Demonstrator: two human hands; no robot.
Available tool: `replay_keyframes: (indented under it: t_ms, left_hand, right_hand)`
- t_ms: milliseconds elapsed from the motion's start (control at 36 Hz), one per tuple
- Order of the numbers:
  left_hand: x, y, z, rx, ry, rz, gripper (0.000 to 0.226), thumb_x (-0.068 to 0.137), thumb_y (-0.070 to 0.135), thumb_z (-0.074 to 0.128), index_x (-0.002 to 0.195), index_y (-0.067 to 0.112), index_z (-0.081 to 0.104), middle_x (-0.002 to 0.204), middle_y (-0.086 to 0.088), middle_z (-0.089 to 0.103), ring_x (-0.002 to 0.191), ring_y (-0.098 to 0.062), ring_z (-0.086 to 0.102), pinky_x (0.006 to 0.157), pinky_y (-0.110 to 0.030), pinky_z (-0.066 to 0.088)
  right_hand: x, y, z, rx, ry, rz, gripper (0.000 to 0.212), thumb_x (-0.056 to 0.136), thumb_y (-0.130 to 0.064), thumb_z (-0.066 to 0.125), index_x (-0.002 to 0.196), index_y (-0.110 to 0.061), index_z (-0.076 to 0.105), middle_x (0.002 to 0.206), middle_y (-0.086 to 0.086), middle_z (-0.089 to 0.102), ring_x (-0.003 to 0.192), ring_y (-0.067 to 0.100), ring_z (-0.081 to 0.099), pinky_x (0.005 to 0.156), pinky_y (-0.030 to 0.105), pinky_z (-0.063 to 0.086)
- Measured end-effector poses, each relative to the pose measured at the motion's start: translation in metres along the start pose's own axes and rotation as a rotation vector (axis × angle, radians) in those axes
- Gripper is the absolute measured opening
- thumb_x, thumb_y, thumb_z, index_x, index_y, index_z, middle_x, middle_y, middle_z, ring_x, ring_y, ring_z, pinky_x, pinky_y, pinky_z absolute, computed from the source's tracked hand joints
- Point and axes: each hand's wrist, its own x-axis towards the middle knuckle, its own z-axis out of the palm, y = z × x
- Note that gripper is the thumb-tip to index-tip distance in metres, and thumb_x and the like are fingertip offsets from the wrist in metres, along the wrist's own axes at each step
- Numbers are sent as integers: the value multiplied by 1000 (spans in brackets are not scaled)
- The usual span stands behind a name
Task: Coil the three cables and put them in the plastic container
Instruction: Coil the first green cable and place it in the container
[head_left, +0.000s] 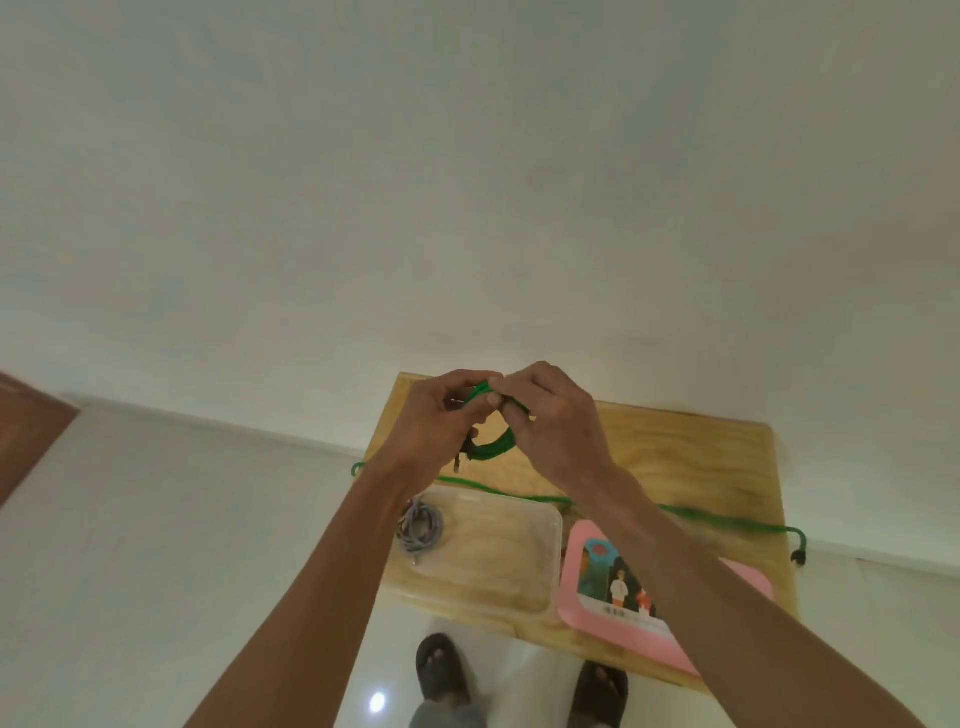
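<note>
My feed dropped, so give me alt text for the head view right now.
Both hands, left hand and right hand, wind a green cable into loops above a wooden table; its tail trails right. A grey coiled cable lies in the clear plastic container.

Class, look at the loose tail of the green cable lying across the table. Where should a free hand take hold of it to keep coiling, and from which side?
Grip the straight run of the green cable on the wooden table, not the black plug hanging past the right edge. Come from above with a pinch: it lies flat there, unobstructed. Both the left hand and right hand now hold the coil.
</note>
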Motion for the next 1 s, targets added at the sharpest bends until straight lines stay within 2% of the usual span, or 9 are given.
replay_keyframes:
  t_ms: [167,278,472,583,639,722,778,889,1000]
  left_hand:
    - [-1,-19,-26,2,-42,2,23,89,18,72,113,21,75,98,-17,70,83,-17,63,79,-40,58]
    - [3,-26,-42,-19,-114,0,22,92,17,70,112,21,75,96,-4,74,84,-14,66,78,-31,57]
    - [14,-44,-74,2,-187,-21,20,96,29,63,111,21,74,102,-6,76,92,-19,70,78,-38,56]
    - [23,-70,-91,68,-148,13,17,95,45,60,86,39,73,100,-11,75,87,-17,69,81,-36,53]
    - [25,-85,-96,180,-85,58,20,96,49,56,100,38,73,107,-1,75,98,-15,68,89,-34,53]
    - [24,-115,-104,361,32,119,38,100,42,53,125,18,68,123,-1,68,105,-8,60,88,-24,48]
    - [18,-142,-106,421,60,154,40,101,39,51,128,14,65,127,-8,64,111,-16,60,94,-36,51]
    - [1,-194,-105,593,11,147,53,102,45,37,138,12,55,144,-14,51,134,-32,45,108,-46,41]
    - [-16,-226,-97,772,-26,113,61,101,46,26,151,13,37,160,-13,29,147,-32,26,114,-47,31]
  right_hand:
    - [-3,-19,19,55,-27,72,6,87,-9,73,92,-11,77,82,4,65,71,22,64,60,38,56]
    - [-7,-31,34,80,17,243,16,85,-5,76,100,-9,78,83,5,65,71,22,65,60,38,56]
    - [-18,-60,67,74,108,540,22,79,-6,80,101,-9,78,79,-5,58,67,-4,54,64,5,42]
    - [-34,-64,85,9,156,675,23,77,-5,81,100,-9,79,83,0,62,67,3,57,66,6,41]
    - [-45,-63,89,-8,179,737,20,77,-4,81,97,-9,79,85,2,63,70,16,62,69,12,46]
    - [-67,-61,98,-80,145,855,17,79,-9,80,95,-14,76,86,2,64,73,17,62,76,30,53]
    - [-85,-61,104,-125,111,944,15,79,-13,81,89,-17,72,86,2,65,76,19,63,75,37,55]
    - [-113,-60,114,-176,19,1054,14,78,-14,81,83,-14,68,78,-3,58,77,19,58,65,15,33]
    - [-131,-57,128,-164,-11,1164,17,79,-11,80,82,-17,64,81,-8,55,79,10,52,62,6,34]
